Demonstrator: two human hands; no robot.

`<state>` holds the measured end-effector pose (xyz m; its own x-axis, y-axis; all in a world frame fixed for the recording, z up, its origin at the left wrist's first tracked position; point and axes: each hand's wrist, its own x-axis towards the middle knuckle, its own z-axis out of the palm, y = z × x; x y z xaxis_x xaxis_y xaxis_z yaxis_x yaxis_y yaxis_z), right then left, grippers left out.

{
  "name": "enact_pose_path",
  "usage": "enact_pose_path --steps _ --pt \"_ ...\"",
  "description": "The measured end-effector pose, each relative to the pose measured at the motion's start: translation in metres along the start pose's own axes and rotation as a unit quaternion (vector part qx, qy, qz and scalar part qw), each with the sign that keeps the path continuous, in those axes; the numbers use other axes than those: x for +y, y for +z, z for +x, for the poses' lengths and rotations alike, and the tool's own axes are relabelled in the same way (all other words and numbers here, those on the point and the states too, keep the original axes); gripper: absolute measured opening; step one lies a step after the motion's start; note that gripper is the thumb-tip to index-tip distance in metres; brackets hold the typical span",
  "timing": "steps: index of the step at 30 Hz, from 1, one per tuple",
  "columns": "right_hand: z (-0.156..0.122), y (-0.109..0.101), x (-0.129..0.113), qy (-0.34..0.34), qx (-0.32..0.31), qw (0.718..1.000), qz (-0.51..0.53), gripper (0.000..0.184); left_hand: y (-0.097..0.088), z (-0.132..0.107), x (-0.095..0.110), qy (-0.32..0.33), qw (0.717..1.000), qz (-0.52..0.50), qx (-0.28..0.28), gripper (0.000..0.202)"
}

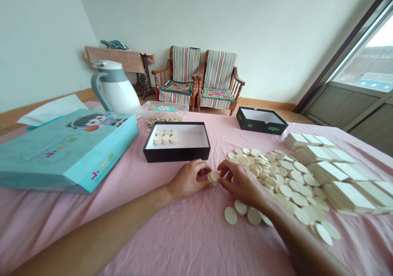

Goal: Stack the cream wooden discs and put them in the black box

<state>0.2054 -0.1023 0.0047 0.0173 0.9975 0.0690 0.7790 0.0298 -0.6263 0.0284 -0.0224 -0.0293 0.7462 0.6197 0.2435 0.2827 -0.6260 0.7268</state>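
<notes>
Both my hands meet on a pink cloth (172,227), pinching a small stack of cream round discs (214,176) between them. My left hand (188,178) curls round the stack from the left, my right hand (241,182) closes on it from the right. A wide heap of the same discs (284,184) spreads to the right of my right hand. Just beyond my hands stands a black box with a white inside (177,149); several stacked discs (166,136) sit in its far left corner.
A light blue flat gift box (66,149) lies at left, a white and grey jug (115,88) behind it. A clear tub (162,110), a second black box (262,121) and rows of white cards (334,169) lie farther off. Two striped chairs (199,81) stand by the wall.
</notes>
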Motion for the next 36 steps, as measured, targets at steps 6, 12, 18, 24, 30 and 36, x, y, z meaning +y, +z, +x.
enact_pose_path --steps 6,12,18,24,30,36 --pt "-0.001 0.007 0.001 -0.022 -0.007 1.0 0.018 0.01 0.0 0.0 0.002 -0.001 1.0 -0.001 0.001 0.028" --pt "0.002 -0.004 0.003 -0.016 0.038 0.999 0.001 0.009 0.002 0.0 0.001 -0.003 1.0 -0.003 0.002 0.03" --pt "0.006 -0.035 0.034 0.013 0.083 0.993 -0.084 0.01 0.002 0.0 -0.001 0.001 1.0 0.012 0.001 0.025" --pt "0.0 -0.037 0.036 -0.044 -0.02 0.987 -0.153 0.015 0.002 0.0 0.001 0.014 0.999 0.03 0.008 0.022" --pt "0.001 -0.031 0.025 -0.057 -0.057 0.977 -0.195 0.023 0.002 0.0 0.001 0.013 0.999 0.03 0.013 0.024" --pt "0.005 -0.023 0.026 -0.04 -0.005 0.984 -0.172 0.017 0.001 0.0 -0.001 0.011 1.0 0.025 0.005 0.027"
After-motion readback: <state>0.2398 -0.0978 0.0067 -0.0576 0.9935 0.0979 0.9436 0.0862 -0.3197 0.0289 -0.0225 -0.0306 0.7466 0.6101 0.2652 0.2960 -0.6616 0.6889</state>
